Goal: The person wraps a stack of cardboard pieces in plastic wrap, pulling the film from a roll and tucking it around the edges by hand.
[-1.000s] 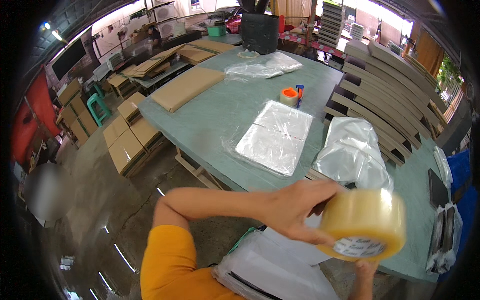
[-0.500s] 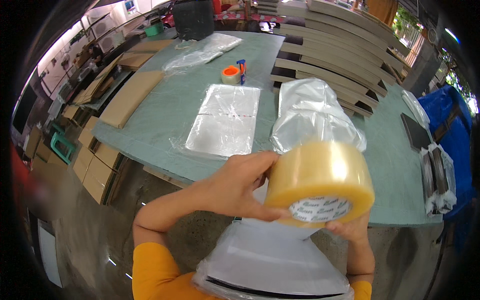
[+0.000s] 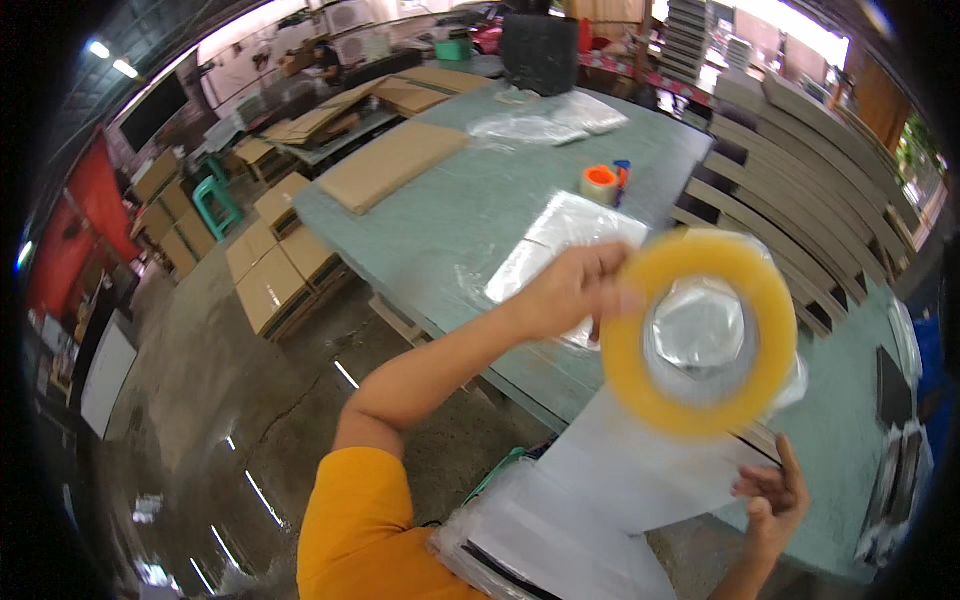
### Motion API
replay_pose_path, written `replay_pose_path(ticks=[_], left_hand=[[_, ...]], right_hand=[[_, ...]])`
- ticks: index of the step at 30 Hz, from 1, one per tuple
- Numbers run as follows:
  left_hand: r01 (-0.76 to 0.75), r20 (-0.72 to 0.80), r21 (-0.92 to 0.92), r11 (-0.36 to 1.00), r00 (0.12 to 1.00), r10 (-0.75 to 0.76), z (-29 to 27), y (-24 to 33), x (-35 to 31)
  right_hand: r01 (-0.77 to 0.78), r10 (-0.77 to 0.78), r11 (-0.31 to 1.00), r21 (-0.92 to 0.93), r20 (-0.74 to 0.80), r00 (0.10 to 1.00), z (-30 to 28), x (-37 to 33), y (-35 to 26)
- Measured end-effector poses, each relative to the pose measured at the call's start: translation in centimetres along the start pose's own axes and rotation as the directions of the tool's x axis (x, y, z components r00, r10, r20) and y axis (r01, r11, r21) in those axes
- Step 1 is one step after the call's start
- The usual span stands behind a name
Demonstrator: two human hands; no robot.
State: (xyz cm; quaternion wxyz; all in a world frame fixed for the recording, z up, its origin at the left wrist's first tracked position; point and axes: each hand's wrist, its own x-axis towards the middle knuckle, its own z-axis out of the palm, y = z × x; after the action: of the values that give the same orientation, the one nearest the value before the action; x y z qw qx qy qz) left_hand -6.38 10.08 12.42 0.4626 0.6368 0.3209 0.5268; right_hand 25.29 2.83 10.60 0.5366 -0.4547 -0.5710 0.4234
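- from our head view, our left hand (image 3: pixel 570 290) is clamped on the left edge of a big yellow tape roll (image 3: pixel 630 375).
- we hold the roll up, just right of that hand, with its round hole facing us.
- our right hand (image 3: pixel 775 500) is apart from the roll, below it, with its fingers loose and spread.
- a white sheet (image 3: pixel 640 460) is just left of our right hand; we can't tell if they touch.
- past our left hand, a shiny plastic pack (image 3: pixel 550 235) lies on the green table (image 3: pixel 480 185).
- farther past that hand sits a small tape roll (image 3: pixel 598 187) with orange on it.
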Motion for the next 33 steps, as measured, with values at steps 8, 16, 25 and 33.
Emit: replay_pose_path(ticks=[8,16,25,33], left_hand=[[0.234,-0.481,0.687,0.688,0.856,0.189,-9.8,-8.2,7.7],[0.050,-0.057,0.946,0.321,0.998,0.011,-8.9,-19.8,4.3],[0.526,-0.596,-0.411,0.745,0.463,-0.656,-12.8,-21.0,5.3],[0.462,-0.521,-0.446,0.766,0.562,-0.642,-12.2,-22.4,5.5]], right_hand=[[0.094,-0.099,0.976,-0.194,-0.020,0.995,-4.7,-1.1,5.5],[-0.060,0.054,0.954,-0.293,-0.028,0.998,-6.0,-2.1,5.0],[-0.249,0.242,0.969,0.004,0.210,0.947,-4.0,-2.9,4.9],[-0.499,0.459,0.866,0.019,0.365,0.810,-3.7,-5.1,5.5]])
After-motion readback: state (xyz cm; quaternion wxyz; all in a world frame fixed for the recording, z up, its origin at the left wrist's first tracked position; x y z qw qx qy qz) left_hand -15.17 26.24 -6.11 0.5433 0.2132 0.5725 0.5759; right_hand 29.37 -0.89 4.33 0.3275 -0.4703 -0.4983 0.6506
